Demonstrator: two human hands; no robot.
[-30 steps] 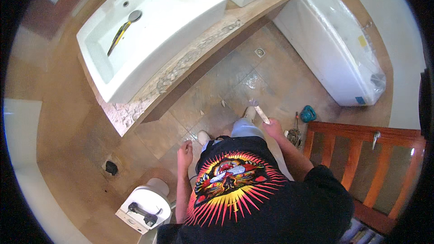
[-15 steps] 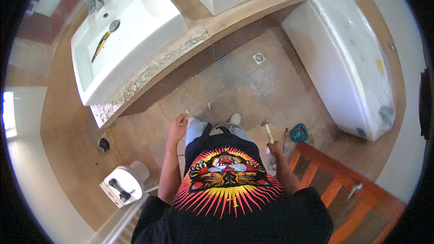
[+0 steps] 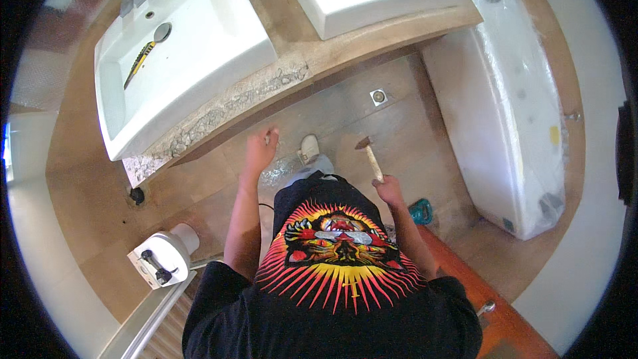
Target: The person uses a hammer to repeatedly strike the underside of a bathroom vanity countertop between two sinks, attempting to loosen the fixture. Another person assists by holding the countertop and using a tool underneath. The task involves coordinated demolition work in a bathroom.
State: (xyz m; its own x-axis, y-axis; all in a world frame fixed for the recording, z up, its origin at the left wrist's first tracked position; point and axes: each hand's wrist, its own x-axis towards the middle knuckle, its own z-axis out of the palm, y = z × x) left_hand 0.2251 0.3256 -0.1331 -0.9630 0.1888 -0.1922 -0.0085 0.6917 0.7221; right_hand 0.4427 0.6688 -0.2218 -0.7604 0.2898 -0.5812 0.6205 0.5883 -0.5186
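My right hand is wrapped round the pale wooden handle of a hammer, its dark rusty head up and away from me. Out ahead, my left hand is closed, its fingers curled together; whether a small thing sits in them I cannot make out. Beyond that hand runs the counter edge, where tile is stripped and rough grey mortar shows. One white shoe of mine is planted on the tiled floor between the hands.
Two white washbasins stand on the counter; the left basin holds a yellow-and-black utility knife. A plastic-wrapped bathtub is at right. A teal power tool lies by the orange wooden door. A toilet stands at lower left; a floor drain lies ahead.
Both hands have moved forward, the right one carrying the hammer with it. My body has stepped nearer the counter, and the view has shifted.
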